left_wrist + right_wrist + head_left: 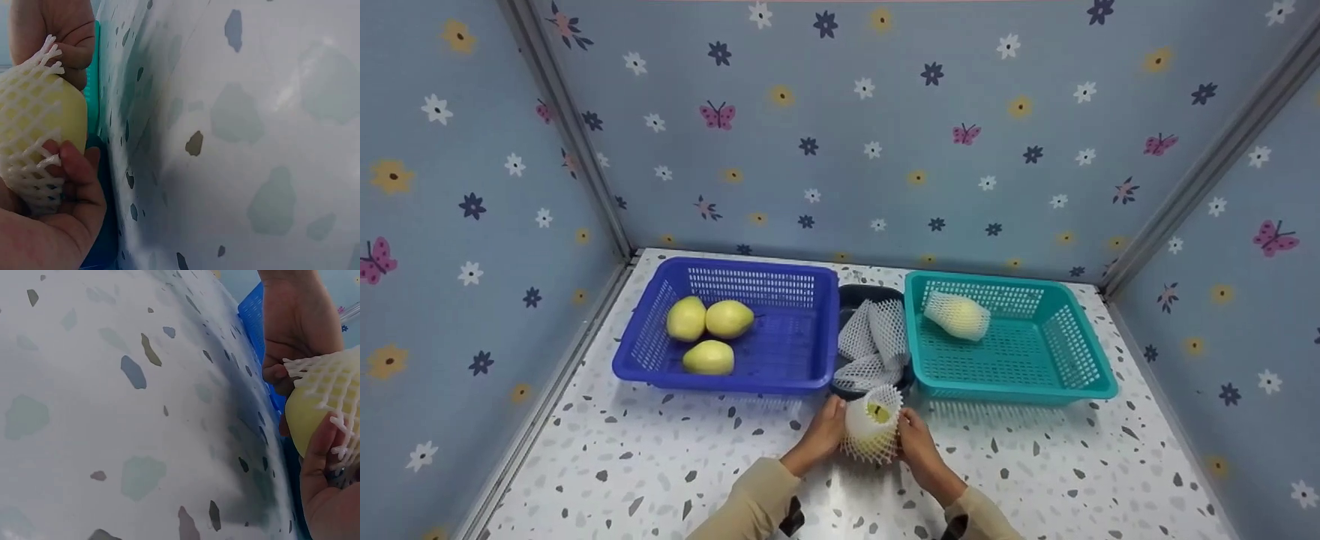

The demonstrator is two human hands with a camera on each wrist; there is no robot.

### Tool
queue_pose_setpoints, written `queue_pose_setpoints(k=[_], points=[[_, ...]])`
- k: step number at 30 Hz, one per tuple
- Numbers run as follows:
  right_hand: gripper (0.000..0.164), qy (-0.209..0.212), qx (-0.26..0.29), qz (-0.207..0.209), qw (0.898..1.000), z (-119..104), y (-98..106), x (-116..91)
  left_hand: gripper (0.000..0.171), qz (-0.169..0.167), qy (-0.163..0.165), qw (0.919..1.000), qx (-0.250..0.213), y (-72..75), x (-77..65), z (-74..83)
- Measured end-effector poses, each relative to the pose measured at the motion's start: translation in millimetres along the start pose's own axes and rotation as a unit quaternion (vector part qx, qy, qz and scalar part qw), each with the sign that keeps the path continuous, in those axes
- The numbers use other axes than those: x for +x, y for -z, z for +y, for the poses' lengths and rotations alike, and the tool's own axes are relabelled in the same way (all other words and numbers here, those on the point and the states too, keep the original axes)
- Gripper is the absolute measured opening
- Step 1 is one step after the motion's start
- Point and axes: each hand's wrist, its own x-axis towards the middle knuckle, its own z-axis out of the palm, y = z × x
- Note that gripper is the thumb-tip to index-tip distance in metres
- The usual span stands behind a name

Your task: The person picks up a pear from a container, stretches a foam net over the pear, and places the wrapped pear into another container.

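While the left hand [823, 431] and the right hand [921, 446] face each other, the grip of each is clamped on a white foam-net sleeve [866, 429], fingers curled at its edge from opposite sides. Inside that sleeve sits a rounded, pale yellow fruit [877, 410], its dark stem spot showing through the open top, in front of a black plastic tray [851, 295]; whether it touches the white, speckled worktop [697, 457] cannot be told. Several flattened white net sleeves [889, 330] lie overlapping in the tray, which stands between two baskets. To its left, a blue-violet rectangular plastic basket [727, 385] holds three bare yellow fruits [709, 358], all toward its left side, two touching at the back. To its right, a teal perforated plastic basket [1012, 391] contains one net-wrapped yellow fruit [960, 316], lying tilted in its back left corner.
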Motion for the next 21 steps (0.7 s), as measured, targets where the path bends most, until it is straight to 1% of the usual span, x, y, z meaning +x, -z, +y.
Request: queue_pose_setpoints(k=[1,2,4,5,7,8,11,17,19,20,21], points=[[0.027,0.003,0.003,0.000,1.000,-2.3,0.2,-0.8,0.024,-0.005,0.019,0.9997,-0.013,6.3,-3.7,28.2],[0.027,0.005,0.002,-0.002,1.000,-4.8,0.4,-1.9,0.022,-0.003,0.036,0.9991,-0.021,10.2,-6.6,48.7],[0.029,0.010,0.001,-0.011,1.000,-8.7,0.2,-4.2,0.020,0.005,0.055,0.9983,-0.020,13.5,-9.0,69.3],[0.029,0.010,0.000,-0.016,1.000,-10.2,0.0,-5.4,0.020,0.009,0.064,0.9978,-0.017,14.0,-9.5,74.1],[0.028,0.010,-0.005,-0.023,1.000,-12.7,-0.7,-7.6,0.020,0.019,0.065,0.9976,-0.016,12.8,-9.5,73.5],[0.028,0.010,-0.010,-0.025,1.000,-13.3,-1.0,-8.5,0.020,0.024,0.061,0.9977,-0.019,11.8,-9.4,69.2],[0.027,0.018,-0.024,-0.016,0.999,-13.4,-1.9,-9.4,0.020,0.031,0.068,0.9968,-0.028,10.5,-11.1,69.9],[0.027,0.068,-0.030,0.017,0.997,-12.6,-5.4,-6.8,0.021,0.046,0.085,0.9945,-0.039,7.7,-13.9,76.1],[0.026,0.086,-0.028,0.021,0.996,-11.7,-6.6,-4.8,0.021,0.052,0.093,0.9927,-0.056,6.7,-13.8,76.0],[0.026,0.096,-0.028,0.022,0.995,-11.2,-7.2,-4.1,0.021,0.056,0.096,0.9919,-0.061,5.3,-13.6,73.0],[0.026,0.103,-0.026,0.024,0.994,-10.6,-7.8,-3.1,0.021,0.061,0.096,0.9911,-0.070,3.1,-12.8,66.6]])
